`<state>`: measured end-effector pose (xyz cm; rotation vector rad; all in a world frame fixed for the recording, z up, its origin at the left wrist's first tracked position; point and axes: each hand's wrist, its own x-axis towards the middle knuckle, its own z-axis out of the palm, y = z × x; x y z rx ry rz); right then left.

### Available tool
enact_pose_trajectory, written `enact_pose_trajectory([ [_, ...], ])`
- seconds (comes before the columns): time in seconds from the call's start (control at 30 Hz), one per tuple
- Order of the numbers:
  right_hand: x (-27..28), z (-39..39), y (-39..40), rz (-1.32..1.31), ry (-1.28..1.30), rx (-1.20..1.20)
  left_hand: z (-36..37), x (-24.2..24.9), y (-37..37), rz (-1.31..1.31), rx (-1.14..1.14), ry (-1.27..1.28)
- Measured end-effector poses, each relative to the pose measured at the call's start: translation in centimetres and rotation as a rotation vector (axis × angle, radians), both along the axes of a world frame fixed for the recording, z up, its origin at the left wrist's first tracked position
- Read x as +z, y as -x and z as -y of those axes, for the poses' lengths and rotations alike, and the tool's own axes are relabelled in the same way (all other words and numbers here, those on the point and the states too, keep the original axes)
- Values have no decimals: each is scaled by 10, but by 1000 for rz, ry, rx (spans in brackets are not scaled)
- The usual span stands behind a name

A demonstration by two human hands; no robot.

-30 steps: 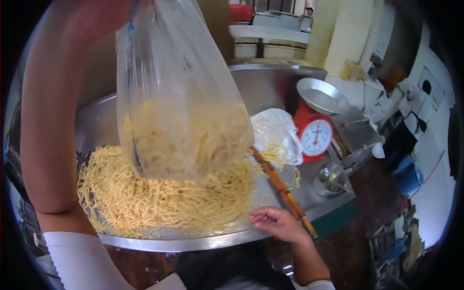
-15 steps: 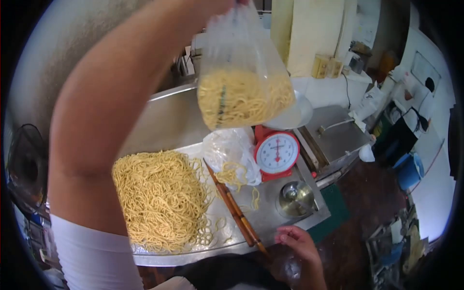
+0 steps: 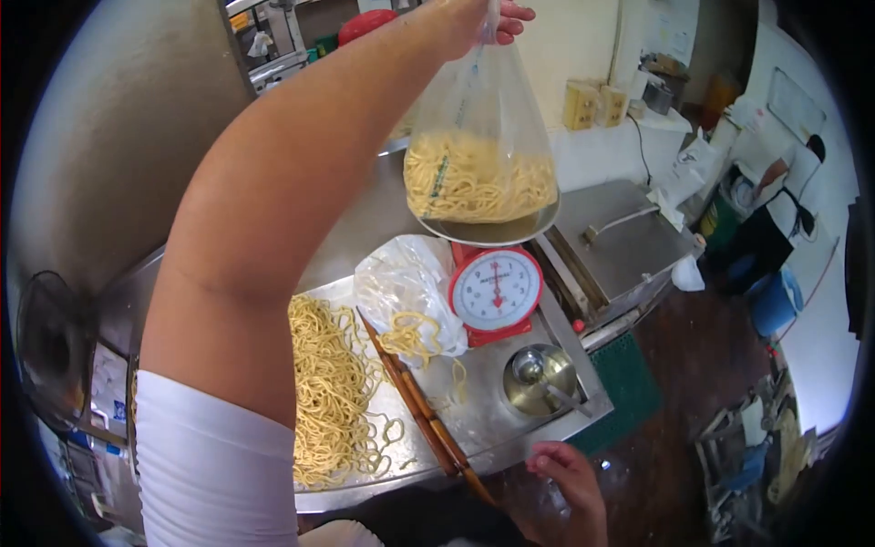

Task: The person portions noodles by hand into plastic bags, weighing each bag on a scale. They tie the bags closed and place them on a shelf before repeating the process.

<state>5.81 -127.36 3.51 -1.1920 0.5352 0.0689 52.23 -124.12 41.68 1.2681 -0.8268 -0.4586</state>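
My left hand [image 3: 488,27] is closed on the gathered top of a clear plastic bag [image 3: 483,173] with yellow noodles inside. The bag hangs at the pan [image 3: 538,223] of a red dial scale [image 3: 496,290]; whether it rests on the pan I cannot tell. The needle points near the bottom of the dial. My right hand [image 3: 567,474] is low near the table's front edge, fingers loosely curled and apart, with nothing in it. A pile of loose noodles [image 3: 333,401] lies on the metal table [image 3: 478,433], partly behind my left arm.
Two wooden sticks [image 3: 424,410] lie on the table beside a crumpled plastic bag [image 3: 406,283]. A metal bowl [image 3: 540,378] stands at the right corner. A metal box [image 3: 629,228] is beyond the scale. A person in dark clothing [image 3: 761,242] stands far right.
My left hand has moved right with the bag of noodles, bringing it over the scale pan. The view has shifted, and my right hand stays low and empty.
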Motion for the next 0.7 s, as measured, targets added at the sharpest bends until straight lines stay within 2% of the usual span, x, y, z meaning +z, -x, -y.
enact_pose_trajectory([
  [0.1,3,4,-8,-21,-22,11,6,-6,5,-77,-1,-42],
  [0.2,3,6,-14,-63,12,49,-1,-11,-1,1,-23,-126],
  [0.27,2,5,-16,-55,-8,35,-6,-9,1,-62,-65,-191],
  [0.37,-1,5,-17,-46,-59,32,-14,-8,17,28,5,-171],
  [0.43,-7,6,-15,-39,-100,38,-20,-7,15,100,25,-291],
  [0.53,0,4,-16,-47,-78,48,-24,-9,17,170,-4,-336],
  [0.6,6,3,-16,-74,-95,45,-28,-7,22,76,-104,-388],
  [0.67,2,3,-13,-5,-101,71,-33,-14,29,311,-72,-386],
  [0.7,1,2,-13,-7,-104,69,-34,-13,24,309,-75,-388],
])
